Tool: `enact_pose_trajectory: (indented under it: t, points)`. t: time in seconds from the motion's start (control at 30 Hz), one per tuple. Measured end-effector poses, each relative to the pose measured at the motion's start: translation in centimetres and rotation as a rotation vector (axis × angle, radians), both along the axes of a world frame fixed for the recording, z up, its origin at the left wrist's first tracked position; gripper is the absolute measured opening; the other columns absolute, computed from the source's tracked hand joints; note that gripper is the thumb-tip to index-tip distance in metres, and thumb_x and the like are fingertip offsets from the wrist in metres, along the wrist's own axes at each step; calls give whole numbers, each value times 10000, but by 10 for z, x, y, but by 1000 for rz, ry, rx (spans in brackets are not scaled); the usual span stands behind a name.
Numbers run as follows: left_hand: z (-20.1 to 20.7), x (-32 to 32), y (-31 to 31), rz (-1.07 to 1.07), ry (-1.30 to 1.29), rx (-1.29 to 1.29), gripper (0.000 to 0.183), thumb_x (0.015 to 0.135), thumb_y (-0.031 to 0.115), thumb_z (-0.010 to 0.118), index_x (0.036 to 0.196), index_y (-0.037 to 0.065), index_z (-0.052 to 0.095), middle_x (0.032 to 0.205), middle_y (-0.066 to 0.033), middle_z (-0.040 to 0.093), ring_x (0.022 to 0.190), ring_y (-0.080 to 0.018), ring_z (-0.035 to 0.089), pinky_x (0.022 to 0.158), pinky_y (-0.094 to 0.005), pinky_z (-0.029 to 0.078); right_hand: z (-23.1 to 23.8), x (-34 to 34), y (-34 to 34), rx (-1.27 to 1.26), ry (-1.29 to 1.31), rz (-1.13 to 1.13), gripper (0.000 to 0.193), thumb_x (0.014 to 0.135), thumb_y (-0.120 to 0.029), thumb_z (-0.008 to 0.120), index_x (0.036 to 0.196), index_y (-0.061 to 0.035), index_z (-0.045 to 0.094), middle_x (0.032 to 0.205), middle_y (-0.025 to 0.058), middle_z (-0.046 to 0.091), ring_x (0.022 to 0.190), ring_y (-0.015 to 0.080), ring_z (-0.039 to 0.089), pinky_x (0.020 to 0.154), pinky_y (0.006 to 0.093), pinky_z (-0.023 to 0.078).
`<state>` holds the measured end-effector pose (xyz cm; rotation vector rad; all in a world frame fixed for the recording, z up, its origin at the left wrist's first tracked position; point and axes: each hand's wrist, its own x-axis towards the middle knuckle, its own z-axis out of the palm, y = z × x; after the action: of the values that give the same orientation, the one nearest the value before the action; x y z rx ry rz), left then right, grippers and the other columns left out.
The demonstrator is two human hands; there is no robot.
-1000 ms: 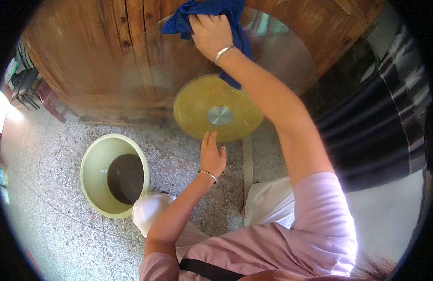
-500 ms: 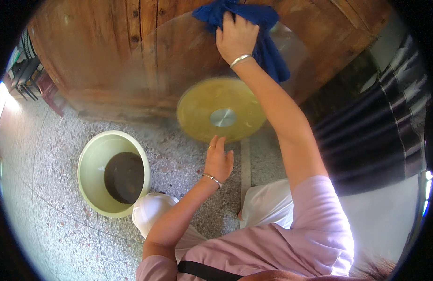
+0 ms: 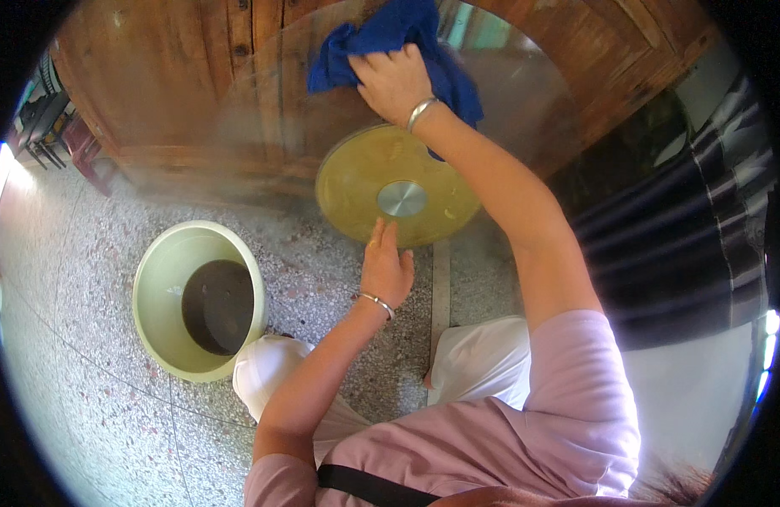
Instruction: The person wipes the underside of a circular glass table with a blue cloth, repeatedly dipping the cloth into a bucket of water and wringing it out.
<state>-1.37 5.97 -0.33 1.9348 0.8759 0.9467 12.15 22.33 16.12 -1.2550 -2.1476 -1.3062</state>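
Observation:
Under my hands is a clear round glass sheet [image 3: 525, 97], possibly a turntable top, with a yellow disc [image 3: 347, 182] that has a shiny metal centre [image 3: 402, 198]. At its far part, my right hand [image 3: 395, 84] presses a crumpled blue cloth [image 3: 398, 29] against the glass, fingers on the cloth. A corner of the cloth hangs down beside the wrist. My left hand [image 3: 385, 270] is at the near edge of the yellow disc, its fingers stretched out and holding nothing. The fingertips overlap the disc; whether they touch the glass I cannot tell.
A pale green bucket [image 3: 142, 325] with dark water [image 3: 221, 308] stands on the speckled floor [image 3: 94, 279] at the left, next to my knee. Wooden panelling [image 3: 162, 76] lies beyond the glass. Dark fabric [image 3: 660, 262] hangs at the right; chairs [image 3: 43, 127] stand far left.
My right hand has slid the blue cloth to the left across the glass and slightly nearer. My left hand has shifted a little farther away, its fingertips now overlapping the yellow disc.

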Motion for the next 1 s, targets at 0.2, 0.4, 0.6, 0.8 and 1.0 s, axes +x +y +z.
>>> enact_pose_trajectory:
  t: [0.2,0.4,0.6,0.8,1.0]
  points:
    - [-7,7,47,83,84,137,620,738,33,582,1291,-60,317,1376,-322,207,1248,-455,281,1031,-428,295,-31,9,-13,-165,-218,30,395,656,-190,632,1045,-128,612,1009,-1,542,886,188,515,710,358,356]
    - [-11,24,72,38,102,90,715,728,52,602,1352,-21,260,1419,-301,106,1297,-458,178,1057,-424,255,29,21,-5,-139,-142,-191,361,684,-231,626,1036,-158,603,791,33,571,711,230,545,645,393,367]
    - [-11,35,60,73,250,128,734,745,89,609,1383,52,248,1427,-309,12,1317,-460,110,1066,-420,234,56,8,-11,32,-68,-221,407,670,-207,640,1063,-118,583,833,62,559,759,251,525,663,386,370]
    - [-14,29,69,41,260,181,690,734,109,611,1358,54,320,1428,-299,61,1313,-432,169,1068,-382,237,-47,28,-37,-199,-237,127,292,755,-178,517,1022,-145,631,868,10,606,731,173,569,714,357,383]
    - [-12,26,67,59,321,200,680,741,116,617,1358,76,333,1435,-275,78,1311,-413,190,1060,-362,265,22,16,-17,-78,-220,-217,285,772,-151,505,1038,-156,606,825,19,577,722,220,548,647,388,387]
